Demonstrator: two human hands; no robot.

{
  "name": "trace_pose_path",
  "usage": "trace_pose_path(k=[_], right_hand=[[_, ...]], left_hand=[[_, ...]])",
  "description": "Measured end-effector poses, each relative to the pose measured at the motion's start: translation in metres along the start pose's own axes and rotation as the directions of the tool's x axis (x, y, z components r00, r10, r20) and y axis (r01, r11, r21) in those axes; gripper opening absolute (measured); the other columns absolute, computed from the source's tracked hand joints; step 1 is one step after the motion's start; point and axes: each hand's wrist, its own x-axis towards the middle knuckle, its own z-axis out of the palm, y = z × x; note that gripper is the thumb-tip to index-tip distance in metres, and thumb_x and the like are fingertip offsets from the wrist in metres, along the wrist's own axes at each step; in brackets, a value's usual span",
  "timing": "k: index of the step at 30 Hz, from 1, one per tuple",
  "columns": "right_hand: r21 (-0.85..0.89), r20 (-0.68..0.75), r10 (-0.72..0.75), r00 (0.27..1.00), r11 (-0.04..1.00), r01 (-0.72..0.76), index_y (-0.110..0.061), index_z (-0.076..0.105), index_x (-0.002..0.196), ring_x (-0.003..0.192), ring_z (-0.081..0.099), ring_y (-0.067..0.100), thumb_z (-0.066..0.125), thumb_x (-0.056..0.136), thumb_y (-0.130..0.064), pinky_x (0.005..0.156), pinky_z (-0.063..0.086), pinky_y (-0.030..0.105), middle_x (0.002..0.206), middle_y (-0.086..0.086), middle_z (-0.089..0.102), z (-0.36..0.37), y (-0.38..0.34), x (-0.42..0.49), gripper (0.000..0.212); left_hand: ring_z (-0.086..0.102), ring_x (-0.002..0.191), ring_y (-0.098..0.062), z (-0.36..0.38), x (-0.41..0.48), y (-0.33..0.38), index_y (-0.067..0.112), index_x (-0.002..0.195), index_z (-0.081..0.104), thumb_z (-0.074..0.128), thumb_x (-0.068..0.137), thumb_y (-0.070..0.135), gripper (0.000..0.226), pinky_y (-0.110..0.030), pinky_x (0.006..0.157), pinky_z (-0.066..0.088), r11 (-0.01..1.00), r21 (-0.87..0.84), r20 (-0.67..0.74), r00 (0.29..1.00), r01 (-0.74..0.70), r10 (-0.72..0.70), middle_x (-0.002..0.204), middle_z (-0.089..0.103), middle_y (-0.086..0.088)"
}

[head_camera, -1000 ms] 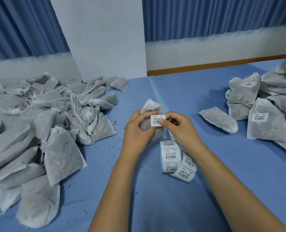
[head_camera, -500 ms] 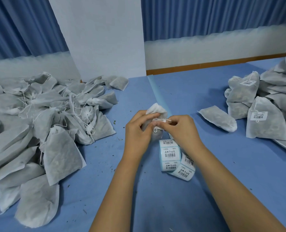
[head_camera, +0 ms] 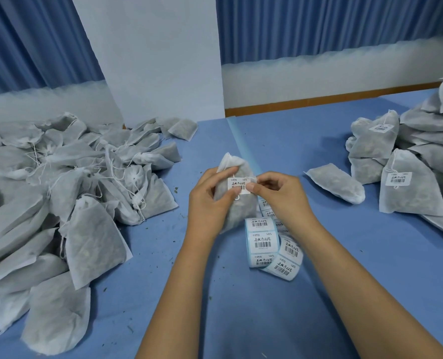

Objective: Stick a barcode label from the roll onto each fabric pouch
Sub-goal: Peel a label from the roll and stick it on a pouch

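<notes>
My left hand [head_camera: 211, 200] grips a grey fabric pouch [head_camera: 237, 203] upright above the blue table. A white barcode label [head_camera: 238, 185] lies flat on the pouch's front. My right hand [head_camera: 280, 195] pinches the label's right edge with thumb and forefinger. Just below the pouch, the roll of barcode labels [head_camera: 263, 242] lies on the table with its strip curling out to the right [head_camera: 286, 260]. My left thumb touches the label's lower left corner.
A big heap of unlabelled pouches [head_camera: 59, 190] fills the left side. Labelled pouches [head_camera: 407, 182] are stacked at the right, with one plain pouch [head_camera: 337, 182] lying apart. A white pillar [head_camera: 150, 60] stands behind; the blue table [head_camera: 241, 320] stretches toward me.
The label was held up at the pouch, then turned edge-on; now it lies flat on the pouch's front. Both hands dropped slightly and the pouch stands more upright.
</notes>
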Motion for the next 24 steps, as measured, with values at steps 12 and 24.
trace_pose_path(k=[12, 24], right_hand=[[-0.069, 0.242, 0.170, 0.955, 0.985, -0.157, -0.013, 0.069, 0.088, 0.067, 0.060, 0.010, 0.076, 0.078, -0.011, 0.064, 0.049, 0.019, 0.084, 0.001, 0.070, -0.013, -0.003, 0.000, 0.013], [0.461, -0.478, 0.431, 0.766, 0.865, -0.199, -0.013, 0.048, 0.070, 0.069, 0.046, 0.005, 0.051, 0.090, 0.005, 0.059, 0.044, 0.011, 0.069, -0.004, 0.047, -0.086, 0.006, 0.027, 0.027]], left_hand=[[0.056, 0.113, 0.000, 0.003, 0.000, 0.001, 0.025, 0.112, 0.069, 0.067, 0.085, -0.003, 0.039, -0.019, 0.094, 0.046, 0.999, -0.033, -0.035, 0.999, -0.041, 0.040, 0.118, 0.060, 0.008], [0.040, 0.129, -0.006, -0.003, 0.001, -0.015, 0.032, 0.122, 0.060, 0.056, 0.094, 0.003, 0.040, -0.016, 0.108, 0.032, 0.964, 0.259, -0.161, 0.987, 0.064, -0.023, 0.135, 0.041, 0.001]])
